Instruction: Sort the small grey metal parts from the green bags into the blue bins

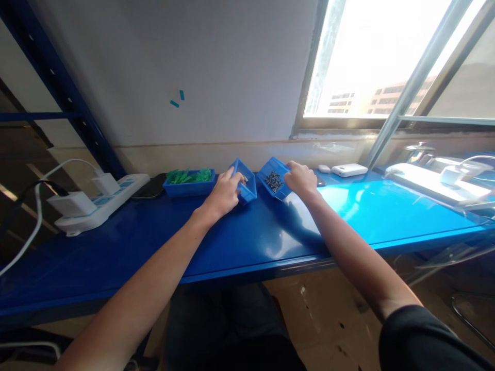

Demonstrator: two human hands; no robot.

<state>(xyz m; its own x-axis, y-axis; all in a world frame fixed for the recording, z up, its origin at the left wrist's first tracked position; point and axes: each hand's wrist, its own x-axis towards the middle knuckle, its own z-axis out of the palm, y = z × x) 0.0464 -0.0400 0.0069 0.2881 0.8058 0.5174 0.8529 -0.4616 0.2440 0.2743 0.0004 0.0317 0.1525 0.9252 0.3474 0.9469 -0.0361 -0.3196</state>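
My left hand is closed on the wall of a small blue bin, which is tilted; a little of some pale content shows inside, mostly hidden by the fingers. With its fingers curled over the right rim, my right hand grips a second blue bin, also tilted. Small dark pieces, too small to name, lie in that second bin. Left of both stands a third blue bin holding green pieces, untouched by either hand.
A white power strip with chargers and cables lies at the left of the blue table. Beside it rests a dark phone. At the back right are a white box-like device and a metal post before the window.
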